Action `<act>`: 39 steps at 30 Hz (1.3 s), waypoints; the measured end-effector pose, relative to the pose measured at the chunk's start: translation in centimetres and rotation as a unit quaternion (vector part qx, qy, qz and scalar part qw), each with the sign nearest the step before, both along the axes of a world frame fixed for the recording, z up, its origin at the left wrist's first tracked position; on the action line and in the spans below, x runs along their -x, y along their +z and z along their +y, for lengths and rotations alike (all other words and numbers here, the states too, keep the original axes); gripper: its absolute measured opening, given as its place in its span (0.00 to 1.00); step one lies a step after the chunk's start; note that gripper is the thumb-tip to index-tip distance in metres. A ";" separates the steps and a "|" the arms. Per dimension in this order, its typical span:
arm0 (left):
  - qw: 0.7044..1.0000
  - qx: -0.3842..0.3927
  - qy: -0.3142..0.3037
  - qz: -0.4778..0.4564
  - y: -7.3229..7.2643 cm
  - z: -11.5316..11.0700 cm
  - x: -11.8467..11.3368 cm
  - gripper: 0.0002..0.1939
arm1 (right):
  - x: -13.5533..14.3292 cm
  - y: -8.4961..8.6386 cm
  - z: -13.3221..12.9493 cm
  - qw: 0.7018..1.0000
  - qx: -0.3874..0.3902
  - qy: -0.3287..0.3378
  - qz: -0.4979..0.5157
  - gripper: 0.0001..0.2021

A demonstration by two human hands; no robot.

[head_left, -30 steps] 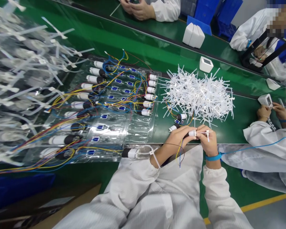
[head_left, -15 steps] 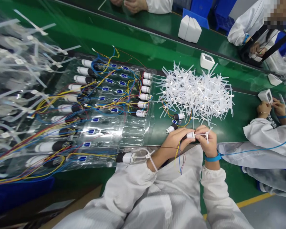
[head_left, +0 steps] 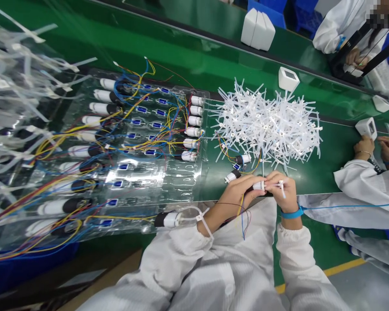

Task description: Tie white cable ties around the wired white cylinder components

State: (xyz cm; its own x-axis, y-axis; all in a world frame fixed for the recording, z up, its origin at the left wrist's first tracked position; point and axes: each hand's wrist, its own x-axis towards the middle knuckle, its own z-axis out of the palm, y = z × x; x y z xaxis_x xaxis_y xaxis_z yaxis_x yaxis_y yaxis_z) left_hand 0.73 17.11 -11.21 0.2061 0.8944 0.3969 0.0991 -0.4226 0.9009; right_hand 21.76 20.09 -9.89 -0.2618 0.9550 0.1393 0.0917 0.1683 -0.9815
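Observation:
My left hand (head_left: 235,196) is closed around a mini air pump (head_left: 258,185), a small white cylinder with thin coloured wires (head_left: 243,216) hanging below the hand. Against the pump's right end, my right hand (head_left: 283,193) pinches a piece of white tubing (head_left: 281,185) with a small branched connector. The fingers hide whether the tube sits on the pump's nozzle. Just beyond my left hand lie two loose pumps, one black and white (head_left: 232,175) and another (head_left: 244,158) with wires and a small blue part (head_left: 236,166).
A large heap of white tube pieces (head_left: 269,125) lies beyond my hands. To the left, clear plastic trays (head_left: 178,183) hold several wired pumps. One pump with tubing (head_left: 167,219) hangs near my left forearm. Co-workers' hands (head_left: 363,147) handle a white device (head_left: 366,128) at right.
The view has shifted slightly, so the trays sit further left. Both hands stay together at the pump and tubing, with little visible movement.

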 end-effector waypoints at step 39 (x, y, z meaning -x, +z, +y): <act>0.993 0.029 0.112 0.004 -1.5 1.1 -1.2 0.20 | 2.6 -1.0 -1.2 0.992 0.084 -0.033 0.089 0.21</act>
